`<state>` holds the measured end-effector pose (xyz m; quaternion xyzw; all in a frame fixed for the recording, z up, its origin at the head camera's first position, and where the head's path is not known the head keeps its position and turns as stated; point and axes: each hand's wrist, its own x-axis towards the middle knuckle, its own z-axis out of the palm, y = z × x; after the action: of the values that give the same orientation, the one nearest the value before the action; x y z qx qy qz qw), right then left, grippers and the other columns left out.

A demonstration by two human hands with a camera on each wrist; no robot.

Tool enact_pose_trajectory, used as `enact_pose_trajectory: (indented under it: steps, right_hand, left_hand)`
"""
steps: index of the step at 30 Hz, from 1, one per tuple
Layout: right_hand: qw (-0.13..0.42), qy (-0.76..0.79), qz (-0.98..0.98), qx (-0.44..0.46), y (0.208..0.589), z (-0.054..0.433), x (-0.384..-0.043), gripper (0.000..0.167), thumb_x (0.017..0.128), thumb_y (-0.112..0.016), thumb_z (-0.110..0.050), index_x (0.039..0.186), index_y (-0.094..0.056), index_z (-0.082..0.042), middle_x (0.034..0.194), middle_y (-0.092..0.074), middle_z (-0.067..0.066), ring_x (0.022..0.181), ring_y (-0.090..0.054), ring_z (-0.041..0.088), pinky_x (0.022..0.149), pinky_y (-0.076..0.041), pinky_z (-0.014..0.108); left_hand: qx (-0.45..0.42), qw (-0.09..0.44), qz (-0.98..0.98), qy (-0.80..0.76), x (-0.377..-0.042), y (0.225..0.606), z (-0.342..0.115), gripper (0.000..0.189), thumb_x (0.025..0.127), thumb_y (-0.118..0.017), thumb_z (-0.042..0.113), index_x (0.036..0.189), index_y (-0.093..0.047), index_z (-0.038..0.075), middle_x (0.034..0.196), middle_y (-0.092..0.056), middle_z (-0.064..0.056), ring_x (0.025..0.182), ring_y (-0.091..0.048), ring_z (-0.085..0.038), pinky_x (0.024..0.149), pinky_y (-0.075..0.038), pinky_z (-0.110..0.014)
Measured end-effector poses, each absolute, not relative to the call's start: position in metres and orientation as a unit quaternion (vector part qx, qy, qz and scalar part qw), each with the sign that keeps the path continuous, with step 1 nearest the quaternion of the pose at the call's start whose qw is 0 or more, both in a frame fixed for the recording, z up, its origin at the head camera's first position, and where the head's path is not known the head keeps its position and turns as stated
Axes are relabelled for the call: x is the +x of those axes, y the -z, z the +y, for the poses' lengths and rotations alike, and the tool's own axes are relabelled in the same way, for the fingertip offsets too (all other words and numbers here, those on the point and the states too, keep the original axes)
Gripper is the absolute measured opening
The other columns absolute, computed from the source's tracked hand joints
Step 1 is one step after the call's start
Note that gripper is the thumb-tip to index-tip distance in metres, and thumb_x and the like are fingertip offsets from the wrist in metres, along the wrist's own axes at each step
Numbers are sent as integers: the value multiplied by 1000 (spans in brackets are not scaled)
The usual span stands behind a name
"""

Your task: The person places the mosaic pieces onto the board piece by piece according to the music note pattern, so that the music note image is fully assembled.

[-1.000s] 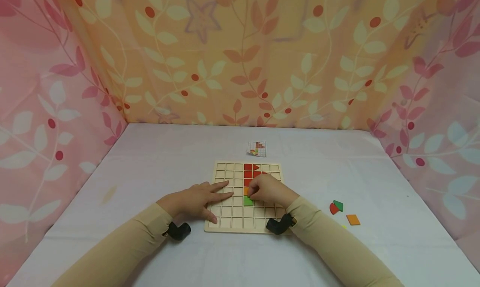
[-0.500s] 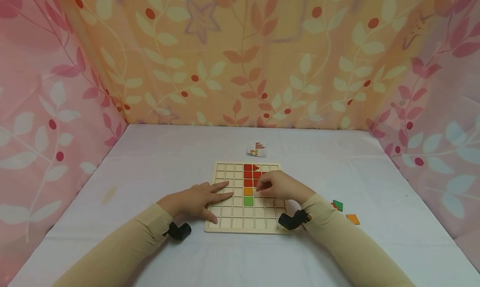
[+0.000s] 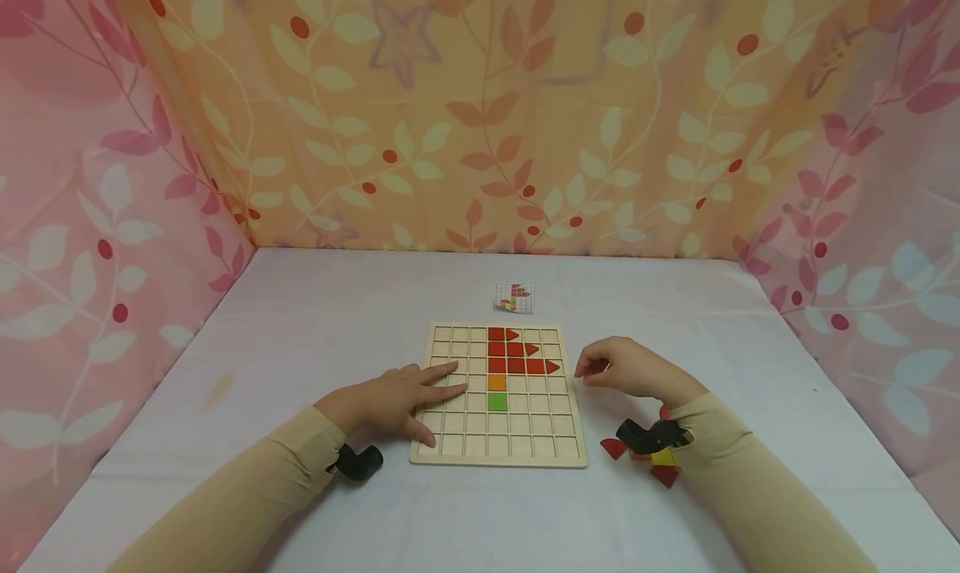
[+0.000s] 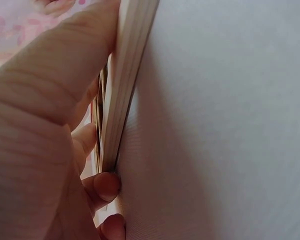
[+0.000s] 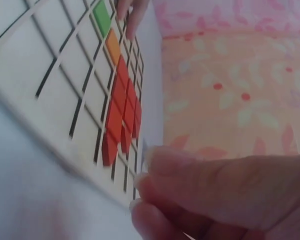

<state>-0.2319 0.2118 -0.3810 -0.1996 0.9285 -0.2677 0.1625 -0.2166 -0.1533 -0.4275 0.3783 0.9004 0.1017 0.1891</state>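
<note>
A wooden grid board [image 3: 450, 446] lies on the white table. Red squares with pointed red ends form three rows of differing length in it; the longest red row [image 3: 516, 366] has an orange square [image 3: 497, 382] and a green square [image 3: 497, 401] below its left end. My left hand [image 3: 390, 400] rests on the board's left side, fingers spread and thumb at the edge [image 4: 125, 75]. Just off the right edge hovers my right hand [image 3: 628, 366], fingers loosely bent. In the right wrist view, nothing shows between its thumb [image 5: 175, 162] and fingers.
Behind the board lies a small printed card [image 3: 513, 297] with a coloured grid pattern. To the right are loose pieces, among them a red rounded piece [image 3: 613, 449], a yellow one [image 3: 663, 457] and another red one [image 3: 664, 476], partly hidden by the right wrist's black camera [image 3: 649, 435].
My right hand has lifted from beside the orange and green squares and moved right, off the board. The red rows are now uncovered. My left hand has stayed put.
</note>
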Motion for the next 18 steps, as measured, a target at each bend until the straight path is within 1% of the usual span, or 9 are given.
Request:
enact_pose_trajectory:
  steps: [4, 11, 13, 16, 18]
  right_hand:
    - [174, 258, 929, -198, 382, 230, -229, 7, 81, -66, -6, 83, -68, -12, 78, -61, -4, 74, -52, 14, 67, -45, 29]
    - [190, 247, 930, -196, 385, 252, -218, 4, 80, -69, -11, 82, -67, -14, 76, -60, -4, 74, -51, 15, 67, -44, 29]
    - [200, 246, 929, -190, 387, 256, -214, 5, 79, -70, -12, 81, -66, -15, 74, -58, -4, 73, -50, 15, 65, -43, 28]
    - [225, 258, 921, -185, 391, 261, -209, 7, 78, -71, -11, 79, -64, -14, 71, -55, -3, 68, -48, 15, 57, -42, 26]
    - [237, 266, 916, -186, 393, 265, -206, 9, 77, -72, -11, 77, -63, -13, 69, -54, -2, 66, -48, 15, 55, -42, 25]
  left_hand:
    - [378, 190, 900, -104, -216, 427, -154, 86, 69, -55, 68, 143, -19, 42, 154, 0, 10, 136, -13, -37, 104, -17, -55]
    - [379, 187, 900, -106, -216, 426, -154, 86, 70, -56, 67, 143, -19, 42, 154, 0, 9, 136, -14, -36, 104, -17, -54]
    - [378, 189, 900, -108, -216, 426, -154, 86, 70, -56, 67, 143, -19, 42, 154, 0, 9, 136, -14, -36, 104, -17, -54]
    - [375, 191, 901, -108, -216, 426, -154, 86, 69, -56, 67, 143, -19, 43, 154, 0, 10, 136, -13, -35, 104, -17, -54]
    - [373, 191, 901, -107, -216, 427, -153, 86, 69, -56, 68, 143, -19, 44, 154, 0, 11, 136, -14, -35, 104, -18, -54]
